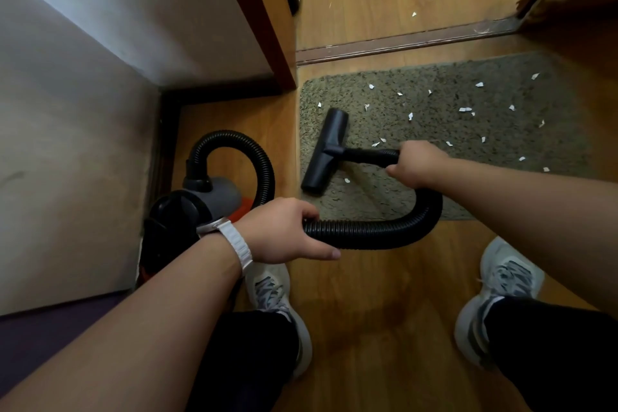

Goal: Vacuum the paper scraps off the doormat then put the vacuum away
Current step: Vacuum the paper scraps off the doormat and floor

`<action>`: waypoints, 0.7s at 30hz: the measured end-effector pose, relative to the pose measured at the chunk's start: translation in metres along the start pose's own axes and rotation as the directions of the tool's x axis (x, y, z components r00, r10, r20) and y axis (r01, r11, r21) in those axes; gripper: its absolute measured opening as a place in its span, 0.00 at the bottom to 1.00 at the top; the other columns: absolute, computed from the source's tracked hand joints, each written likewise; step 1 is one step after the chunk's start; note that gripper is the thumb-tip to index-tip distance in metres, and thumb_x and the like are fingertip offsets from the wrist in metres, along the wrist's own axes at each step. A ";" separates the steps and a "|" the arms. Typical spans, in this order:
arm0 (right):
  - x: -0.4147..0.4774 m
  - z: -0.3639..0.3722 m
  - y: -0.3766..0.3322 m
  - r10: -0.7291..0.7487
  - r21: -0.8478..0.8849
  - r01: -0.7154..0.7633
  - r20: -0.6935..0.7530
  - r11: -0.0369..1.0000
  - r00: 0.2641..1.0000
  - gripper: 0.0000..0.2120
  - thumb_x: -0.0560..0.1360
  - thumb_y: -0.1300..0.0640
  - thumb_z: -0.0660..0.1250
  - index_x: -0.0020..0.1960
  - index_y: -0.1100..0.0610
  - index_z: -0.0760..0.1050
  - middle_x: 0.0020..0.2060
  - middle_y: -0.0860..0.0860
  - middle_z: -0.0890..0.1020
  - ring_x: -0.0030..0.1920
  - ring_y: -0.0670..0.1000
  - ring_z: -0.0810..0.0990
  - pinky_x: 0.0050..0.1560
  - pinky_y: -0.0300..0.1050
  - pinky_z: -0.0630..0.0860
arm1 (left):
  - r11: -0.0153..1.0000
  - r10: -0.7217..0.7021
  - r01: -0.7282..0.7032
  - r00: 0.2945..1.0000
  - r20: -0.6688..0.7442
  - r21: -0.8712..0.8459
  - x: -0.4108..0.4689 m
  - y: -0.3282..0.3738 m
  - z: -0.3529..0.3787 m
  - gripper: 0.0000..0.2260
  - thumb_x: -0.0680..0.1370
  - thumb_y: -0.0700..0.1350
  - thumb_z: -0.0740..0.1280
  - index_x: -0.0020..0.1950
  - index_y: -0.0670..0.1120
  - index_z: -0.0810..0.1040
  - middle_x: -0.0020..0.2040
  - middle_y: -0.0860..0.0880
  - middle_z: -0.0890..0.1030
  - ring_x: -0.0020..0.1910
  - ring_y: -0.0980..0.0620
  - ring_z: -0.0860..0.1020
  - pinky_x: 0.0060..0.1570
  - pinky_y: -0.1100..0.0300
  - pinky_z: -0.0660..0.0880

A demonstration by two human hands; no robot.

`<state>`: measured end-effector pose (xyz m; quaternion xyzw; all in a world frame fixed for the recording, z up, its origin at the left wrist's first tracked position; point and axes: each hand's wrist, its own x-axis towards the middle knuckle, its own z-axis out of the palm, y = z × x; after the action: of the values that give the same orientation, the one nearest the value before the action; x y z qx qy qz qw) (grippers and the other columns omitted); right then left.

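A grey-green doormat (501, 130) lies on the wood floor, strewn with several white paper scraps (465, 109). The black T-shaped vacuum nozzle (326, 150) rests on the mat's left end. My right hand (418, 164) grips the wand just behind the nozzle. My left hand (284, 231), with a white watch strap on the wrist, is closed around the black ribbed hose (384, 232), which loops back to the black, grey and orange vacuum body (197, 207) standing in the corner at the left.
A grey wall (83, 110) and a door frame (267, 27) close off the left side. A threshold strip (401, 43) crosses beyond the mat, with a few scraps on the floor past it. My two sneakers (505, 278) stand on the wood floor before the mat.
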<state>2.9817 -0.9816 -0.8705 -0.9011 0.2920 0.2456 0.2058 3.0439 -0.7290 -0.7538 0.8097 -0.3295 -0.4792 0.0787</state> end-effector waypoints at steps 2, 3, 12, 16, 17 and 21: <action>0.001 -0.006 0.006 0.028 -0.001 -0.028 -0.003 1.000 1.000 0.17 0.74 0.47 0.68 0.54 0.58 0.79 0.43 0.55 0.80 0.46 0.59 0.80 0.41 0.43 0.73 | 1.000 0.003 -0.003 1.000 -0.009 -0.009 0.001 0.003 0.001 0.19 0.66 0.65 0.75 0.42 0.51 0.79 0.35 0.53 0.78 0.35 0.54 0.78 0.34 0.57 0.74; 0.001 -0.009 0.009 0.041 -0.005 -0.041 -0.003 0.999 0.999 0.16 0.73 0.47 0.68 0.53 0.58 0.79 0.42 0.55 0.80 0.43 0.58 0.79 0.40 0.43 0.73 | 1.000 0.004 -0.004 1.000 -0.015 -0.015 0.002 0.004 0.001 0.19 0.66 0.65 0.75 0.42 0.51 0.79 0.35 0.53 0.79 0.35 0.53 0.78 0.35 0.57 0.75; -0.005 -0.011 0.004 -0.005 -0.047 0.004 -0.015 0.999 1.000 0.15 0.73 0.47 0.67 0.55 0.55 0.78 0.43 0.53 0.79 0.43 0.56 0.76 0.41 0.43 0.72 | 0.999 0.007 -0.007 1.000 -0.002 0.044 0.003 0.007 0.004 0.19 0.65 0.66 0.74 0.43 0.53 0.78 0.37 0.53 0.80 0.36 0.53 0.79 0.36 0.54 0.77; -0.001 -0.006 -0.015 -0.066 -0.056 0.066 0.002 0.996 0.998 0.15 0.74 0.47 0.66 0.57 0.54 0.78 0.44 0.52 0.78 0.43 0.56 0.76 0.41 0.43 0.74 | 1.000 -0.009 0.009 1.000 0.009 0.025 0.002 -0.001 0.004 0.18 0.66 0.65 0.75 0.41 0.52 0.78 0.34 0.54 0.78 0.33 0.55 0.77 0.33 0.58 0.73; 0.001 -0.006 -0.019 -0.078 -0.059 0.078 0.006 0.995 0.997 0.15 0.74 0.47 0.66 0.57 0.54 0.78 0.44 0.52 0.78 0.43 0.55 0.76 0.41 0.43 0.73 | 1.000 -0.012 0.011 1.000 0.010 0.017 0.002 -0.003 0.004 0.18 0.65 0.65 0.75 0.41 0.52 0.78 0.34 0.54 0.78 0.33 0.55 0.77 0.33 0.58 0.73; 0.003 -0.010 -0.018 -0.070 -0.083 0.070 0.006 0.994 0.998 0.15 0.74 0.48 0.67 0.57 0.54 0.78 0.44 0.52 0.79 0.44 0.56 0.77 0.40 0.43 0.73 | 1.000 -0.006 0.006 1.000 0.025 -0.022 0.004 -0.004 0.003 0.18 0.65 0.65 0.75 0.39 0.53 0.77 0.32 0.55 0.77 0.32 0.55 0.77 0.33 0.58 0.73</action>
<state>2.9983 -0.9751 -0.8605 -0.9181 0.2496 0.2516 0.1773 3.0446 -0.7278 -0.7606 0.8037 -0.3228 -0.4931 0.0819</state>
